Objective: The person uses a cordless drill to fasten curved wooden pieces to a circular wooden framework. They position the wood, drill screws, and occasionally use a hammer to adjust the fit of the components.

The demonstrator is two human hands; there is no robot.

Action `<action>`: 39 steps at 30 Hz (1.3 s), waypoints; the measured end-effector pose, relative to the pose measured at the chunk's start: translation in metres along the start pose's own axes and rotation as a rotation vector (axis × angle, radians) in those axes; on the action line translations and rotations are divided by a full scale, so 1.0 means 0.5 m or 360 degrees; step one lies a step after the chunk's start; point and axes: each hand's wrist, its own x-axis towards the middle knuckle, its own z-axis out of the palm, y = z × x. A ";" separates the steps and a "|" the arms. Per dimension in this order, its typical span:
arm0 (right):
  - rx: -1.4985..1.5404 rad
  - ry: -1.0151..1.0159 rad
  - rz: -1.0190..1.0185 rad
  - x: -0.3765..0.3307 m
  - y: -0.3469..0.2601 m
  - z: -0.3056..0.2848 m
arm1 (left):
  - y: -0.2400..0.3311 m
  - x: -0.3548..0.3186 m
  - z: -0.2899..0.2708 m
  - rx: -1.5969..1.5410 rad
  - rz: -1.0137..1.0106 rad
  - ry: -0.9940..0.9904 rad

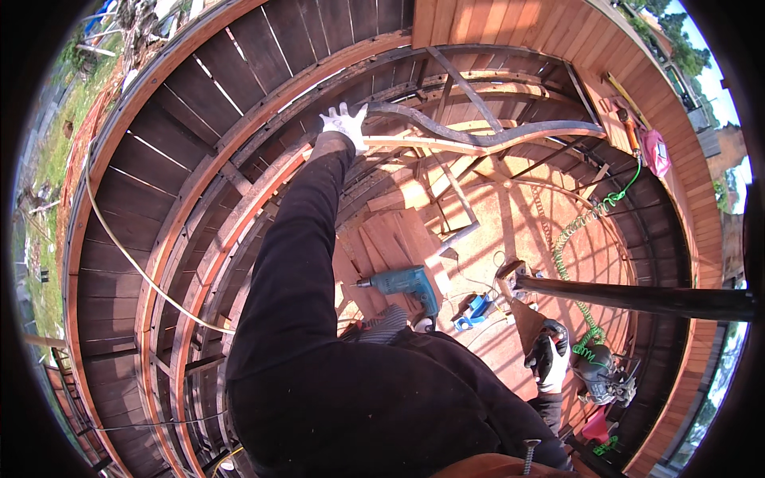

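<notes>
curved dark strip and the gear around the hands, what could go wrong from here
The curved dark strip might shift and pinch the left hand, whose gloved fingers are spread at its end.
The green coiled hose loops near the right hand and could snag.
The teal power drill sits close to the person's body, its chuck pointing left, so it might get knocked.

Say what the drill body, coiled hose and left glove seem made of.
Drill body: probably moulded plastic, from its smooth teal shell.
Coiled hose: likely flexible plastic, bright green, holding springy loops.
Left glove: apparently fabric, matte white, snug; weave unclear.
</notes>
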 end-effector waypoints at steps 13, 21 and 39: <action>-0.0067 -0.0046 0.0040 0.012 -0.001 -0.005 | -0.012 0.067 0.023 -0.0107 -0.0101 0.0100; -0.0132 0.0005 0.0096 0.008 0.012 0.000 | -0.009 0.088 0.018 -0.0024 0.0061 0.0121; -0.0147 -0.0227 0.0151 0.025 0.043 0.023 | 0.096 0.101 0.064 0.0155 0.0408 0.0494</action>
